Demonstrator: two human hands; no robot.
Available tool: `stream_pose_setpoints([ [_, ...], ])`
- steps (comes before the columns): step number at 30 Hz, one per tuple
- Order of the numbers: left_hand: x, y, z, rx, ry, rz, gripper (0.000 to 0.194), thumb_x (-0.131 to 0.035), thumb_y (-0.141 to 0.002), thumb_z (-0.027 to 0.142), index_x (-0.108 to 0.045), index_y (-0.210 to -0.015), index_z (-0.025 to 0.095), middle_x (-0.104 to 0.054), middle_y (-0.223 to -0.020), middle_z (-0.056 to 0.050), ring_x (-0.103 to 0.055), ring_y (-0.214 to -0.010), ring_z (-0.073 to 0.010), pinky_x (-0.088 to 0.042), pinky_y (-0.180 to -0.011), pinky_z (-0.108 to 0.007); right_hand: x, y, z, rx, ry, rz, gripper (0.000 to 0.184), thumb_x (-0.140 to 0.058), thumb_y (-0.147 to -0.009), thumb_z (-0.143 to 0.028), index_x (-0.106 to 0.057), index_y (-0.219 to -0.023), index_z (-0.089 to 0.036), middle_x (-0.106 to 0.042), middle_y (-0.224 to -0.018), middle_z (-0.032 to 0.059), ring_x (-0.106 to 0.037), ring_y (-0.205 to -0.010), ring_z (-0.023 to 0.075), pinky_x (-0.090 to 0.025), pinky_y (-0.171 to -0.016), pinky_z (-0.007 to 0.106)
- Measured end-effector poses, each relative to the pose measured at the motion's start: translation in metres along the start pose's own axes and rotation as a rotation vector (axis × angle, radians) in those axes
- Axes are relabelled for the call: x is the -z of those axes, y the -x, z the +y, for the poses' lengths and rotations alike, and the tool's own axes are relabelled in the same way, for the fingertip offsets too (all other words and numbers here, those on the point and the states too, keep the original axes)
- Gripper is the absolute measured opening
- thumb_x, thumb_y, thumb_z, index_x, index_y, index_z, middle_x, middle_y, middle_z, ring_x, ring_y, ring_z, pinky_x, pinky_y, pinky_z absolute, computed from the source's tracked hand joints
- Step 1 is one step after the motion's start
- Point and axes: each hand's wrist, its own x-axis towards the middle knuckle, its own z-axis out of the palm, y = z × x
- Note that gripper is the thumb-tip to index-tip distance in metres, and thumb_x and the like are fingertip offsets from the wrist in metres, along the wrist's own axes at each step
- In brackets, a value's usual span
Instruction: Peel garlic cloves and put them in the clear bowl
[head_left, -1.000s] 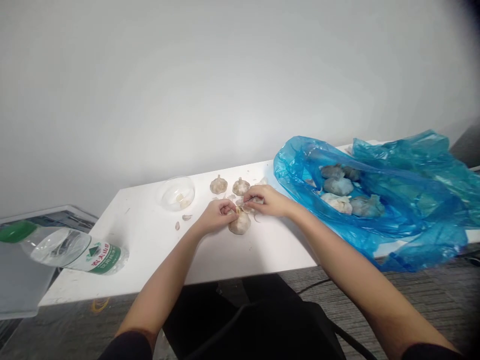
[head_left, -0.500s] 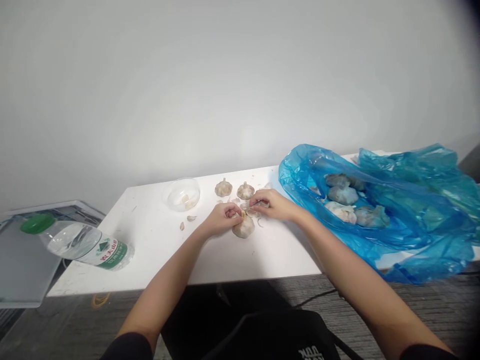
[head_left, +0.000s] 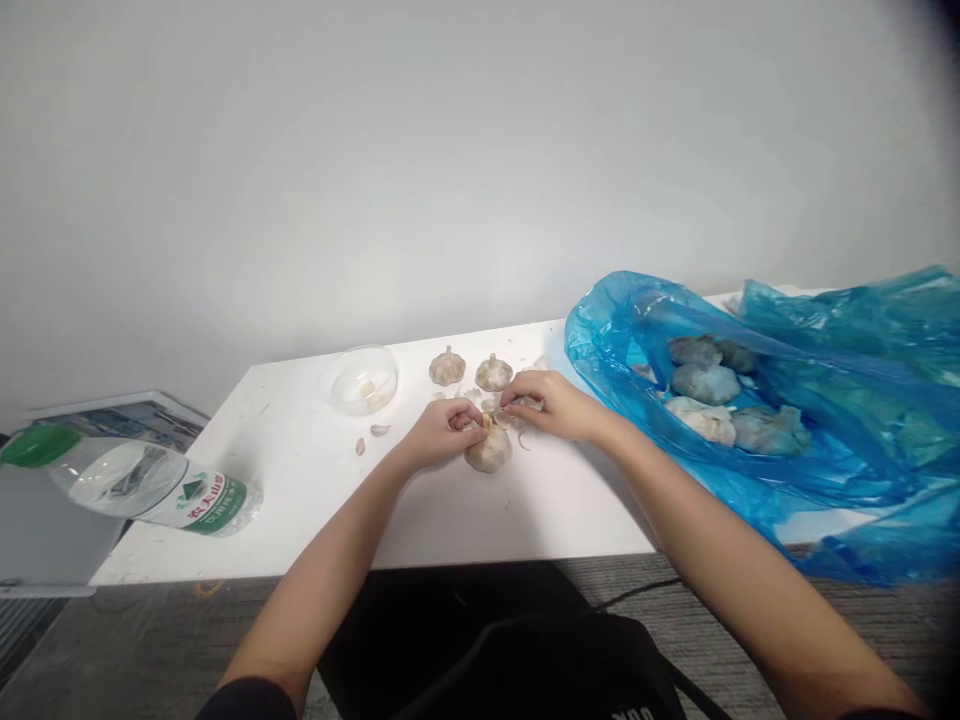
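Both of my hands are close together over a garlic bulb on the white table. My left hand is closed in a pinch, with a small yellowish garlic clove at its thumb and fingertips, just above that bulb. Facing it, my right hand has thumb and forefinger pressed together; whatever lies between them is too small to make out. Bits of garlic skin are scattered beneath and around the fingers. Behind the hands sit two whole bulbs, a left one and a right one.
A clear bowl with pale cloves inside stands left of the bulbs. Two loose cloves, one and another, lie before it. A tilted-looking water bottle is at left. A blue plastic bag holding several bulbs covers the right side.
The view has shifted slightly, so the bottle appears further left and the bag further right. My hands keep their pinched positions above the bulb with only small finger movement.
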Motion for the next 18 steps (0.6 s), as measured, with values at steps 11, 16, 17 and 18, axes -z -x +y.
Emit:
stream_pose_setpoints([
  [11, -0.0008, 0.0007, 0.0021, 0.012, -0.008, 0.016, 0.015, -0.065, -0.072, 0.028, -0.066, -0.078, 0.015, -0.028, -0.062, 0.007, -0.03, -0.058, -0.0081, -0.026, -0.057, -0.024, 0.0021, -0.0001, -0.0002, -0.004, -0.019, -0.021, 0.013, -0.057, -0.089, -0.02, -0.07, -0.089, -0.018, -0.07, -0.085, 0.0039, -0.057, -0.076, 0.0147, -0.04, -0.071, 0.028],
  [16, 0.0004, 0.0009, 0.0025, 0.02, -0.019, 0.017, 0.015, -0.065, -0.073, 0.028, -0.067, -0.079, 0.015, -0.029, -0.062, 0.007, -0.031, -0.058, -0.0085, -0.027, -0.058, -0.024, -0.0001, -0.0007, -0.0004, -0.016, -0.009, -0.007, 0.013, -0.057, -0.088, -0.017, -0.07, -0.09, -0.018, -0.07, -0.087, 0.0045, -0.059, -0.078, 0.0154, -0.042, -0.072, 0.028],
  [17, 0.0003, 0.0008, 0.0018, 0.018, -0.019, 0.019, 0.015, -0.065, -0.073, 0.028, -0.067, -0.079, 0.015, -0.029, -0.062, 0.007, -0.031, -0.058, -0.0085, -0.027, -0.058, -0.024, -0.0002, -0.0008, -0.0005, -0.018, -0.007, -0.007, 0.013, -0.057, -0.088, -0.016, -0.07, -0.089, -0.018, -0.07, -0.087, 0.0045, -0.059, -0.078, 0.0156, -0.042, -0.072, 0.028],
  [18, 0.0, 0.0006, 0.0009, 0.016, -0.019, 0.02, 0.015, -0.065, -0.073, 0.028, -0.067, -0.079, 0.015, -0.03, -0.062, 0.007, -0.031, -0.058, -0.0085, -0.027, -0.058, -0.024, -0.0003, -0.0007, -0.0008, -0.017, -0.007, -0.013, 0.012, -0.058, -0.088, -0.016, -0.07, -0.089, -0.018, -0.071, -0.087, 0.0045, -0.06, -0.079, 0.0158, -0.042, -0.072, 0.028],
])
